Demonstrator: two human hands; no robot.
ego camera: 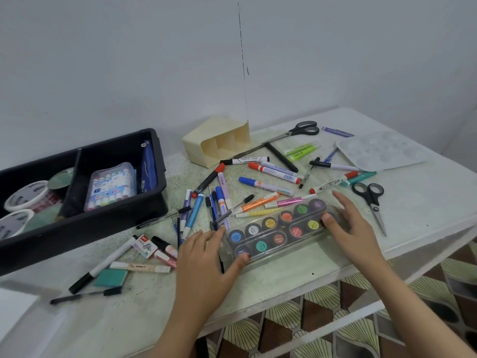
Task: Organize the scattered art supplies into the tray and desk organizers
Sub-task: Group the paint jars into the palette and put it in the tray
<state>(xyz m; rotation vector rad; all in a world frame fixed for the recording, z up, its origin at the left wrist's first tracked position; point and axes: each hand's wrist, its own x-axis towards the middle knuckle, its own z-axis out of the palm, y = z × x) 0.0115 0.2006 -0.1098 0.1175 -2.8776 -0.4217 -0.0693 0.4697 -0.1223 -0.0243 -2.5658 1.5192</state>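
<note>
A clear case of paint pots [280, 229] lies near the table's front edge. My left hand [206, 257] holds its left end, thumb on the front corner and fingers at the back. My right hand [351, 223] grips the right end, thumb on the lid, fingers spread behind it. Several markers and pens [260, 177] lie scattered behind the case. A black tray [116, 218] at the left holds tape rolls and a box of colour pens [111, 186]. A cream desk organizer [219, 142] lies on its side at the back.
Two pairs of scissors [371, 200] [299, 131] lie at the right and back. A clear paint palette [379, 151] sits at the back right. More pens, erasers and a green block [111, 277] lie at the front left. The table edge runs just below the case.
</note>
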